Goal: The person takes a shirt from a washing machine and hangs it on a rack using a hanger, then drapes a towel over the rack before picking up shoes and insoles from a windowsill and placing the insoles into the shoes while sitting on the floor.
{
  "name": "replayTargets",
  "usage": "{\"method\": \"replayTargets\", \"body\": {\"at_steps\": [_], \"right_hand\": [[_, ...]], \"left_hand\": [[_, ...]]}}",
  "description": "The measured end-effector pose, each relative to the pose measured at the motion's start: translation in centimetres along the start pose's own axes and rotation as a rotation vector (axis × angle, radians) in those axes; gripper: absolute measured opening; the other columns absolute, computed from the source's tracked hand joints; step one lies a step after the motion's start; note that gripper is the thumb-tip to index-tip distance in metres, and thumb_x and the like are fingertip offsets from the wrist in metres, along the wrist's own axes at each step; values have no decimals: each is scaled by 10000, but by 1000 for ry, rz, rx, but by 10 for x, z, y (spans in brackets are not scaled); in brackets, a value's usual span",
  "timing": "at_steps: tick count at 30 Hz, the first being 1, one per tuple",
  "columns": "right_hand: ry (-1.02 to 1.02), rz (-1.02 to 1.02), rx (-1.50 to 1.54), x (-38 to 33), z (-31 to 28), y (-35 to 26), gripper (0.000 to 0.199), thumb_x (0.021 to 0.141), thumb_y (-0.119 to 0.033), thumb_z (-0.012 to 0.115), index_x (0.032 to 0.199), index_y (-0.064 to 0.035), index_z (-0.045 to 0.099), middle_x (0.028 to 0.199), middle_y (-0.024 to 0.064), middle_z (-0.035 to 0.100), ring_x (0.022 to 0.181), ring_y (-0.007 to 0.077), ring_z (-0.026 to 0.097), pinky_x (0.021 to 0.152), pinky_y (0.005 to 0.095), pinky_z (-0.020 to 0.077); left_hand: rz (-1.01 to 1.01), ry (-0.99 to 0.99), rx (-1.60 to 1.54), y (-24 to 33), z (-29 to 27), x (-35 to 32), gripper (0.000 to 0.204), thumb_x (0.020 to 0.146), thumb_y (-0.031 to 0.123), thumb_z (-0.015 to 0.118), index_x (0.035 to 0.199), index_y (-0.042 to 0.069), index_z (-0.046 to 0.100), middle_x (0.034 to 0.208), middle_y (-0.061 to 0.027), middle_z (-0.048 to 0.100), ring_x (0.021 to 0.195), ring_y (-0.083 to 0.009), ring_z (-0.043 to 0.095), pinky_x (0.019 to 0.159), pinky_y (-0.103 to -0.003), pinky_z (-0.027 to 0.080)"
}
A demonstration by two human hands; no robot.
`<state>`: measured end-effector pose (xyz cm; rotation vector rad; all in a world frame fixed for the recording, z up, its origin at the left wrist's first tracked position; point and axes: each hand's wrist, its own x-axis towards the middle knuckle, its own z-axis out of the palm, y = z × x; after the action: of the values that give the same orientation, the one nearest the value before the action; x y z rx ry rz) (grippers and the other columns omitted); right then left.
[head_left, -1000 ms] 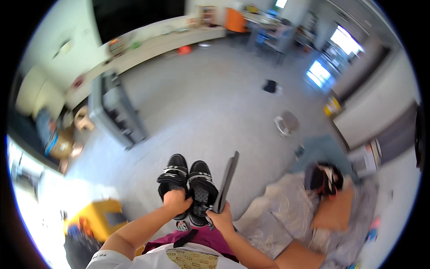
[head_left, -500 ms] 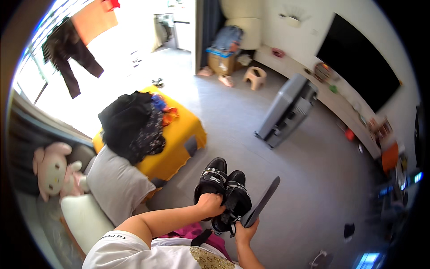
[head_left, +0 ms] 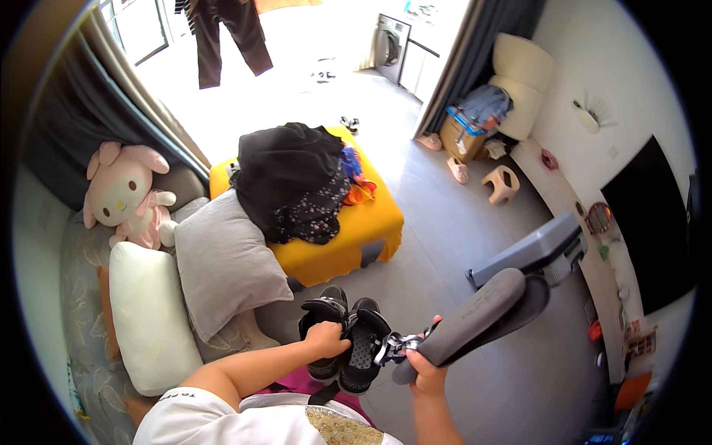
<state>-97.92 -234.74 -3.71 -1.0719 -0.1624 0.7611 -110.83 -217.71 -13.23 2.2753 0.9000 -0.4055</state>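
My left hand (head_left: 328,340) grips the black left sneaker (head_left: 324,306) at its opening, fingers curled over the edge. Close beside it stands the black right sneaker (head_left: 363,347), its opening turned up so a patterned inner sole shows. My right hand (head_left: 427,371) is closed round a pair of dark grey insoles (head_left: 475,317), which fan slightly apart and point up to the right. Black-and-white shoelaces (head_left: 398,346) are bunched at the same hand, between it and the right sneaker. Whether the laces are still threaded in a shoe I cannot tell.
A yellow-covered ottoman (head_left: 382,222) bears dark clothes (head_left: 289,178). On the sofa at left are a grey cushion (head_left: 226,263), a white pillow (head_left: 148,319) and a pink plush toy (head_left: 126,196). A grey suitcase (head_left: 534,248) and a small stool (head_left: 502,184) stand on the right.
The view has swung left. My right hand has lifted and turned the insoles, so their broad faces and the laces now show. My left hand stays on the left sneaker.
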Motion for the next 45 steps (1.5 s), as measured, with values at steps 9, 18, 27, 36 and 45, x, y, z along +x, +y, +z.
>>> {"method": "replayTargets", "body": {"at_steps": [9,18,27,36,45], "right_hand": [[-357,174,-458,87,77,39,762,645,-12,685,1329,-32,349,1080,79,547,954,216,566,839,358,468],[-525,-46,-1356,158,135,73,842,660,-144,733,1370,-68,288,1232,222,476,1120,391,483,933,406,411],[-907,-357,-1402,271,126,82,469,772,-287,661,1168,-56,563,1090,190,579,942,355,569,821,412,452],[-1287,-562,-1251,369,151,66,303,763,-250,663,992,-56,622,798,114,646,727,287,623,656,363,494],[-1429,-466,-1081,387,150,66,245,815,-227,615,990,-57,596,819,130,634,727,307,620,637,377,494]], "left_hand": [[26,53,-93,-44,-68,55,360,706,342,624,797,-7,643,807,-212,642,805,-361,631,720,-437,509],[148,337,-206,-97,-82,112,351,740,356,594,914,56,646,896,-146,654,851,-338,620,741,-428,497],[-103,432,-178,-79,-118,164,280,742,381,609,858,132,664,821,-100,656,799,-327,624,680,-425,499],[-360,674,-312,-31,-128,198,261,685,334,648,841,124,657,819,-128,647,790,-334,623,674,-441,491],[-463,674,-332,-7,-145,183,270,680,295,655,844,81,652,723,-143,634,710,-345,623,632,-445,490]]}}
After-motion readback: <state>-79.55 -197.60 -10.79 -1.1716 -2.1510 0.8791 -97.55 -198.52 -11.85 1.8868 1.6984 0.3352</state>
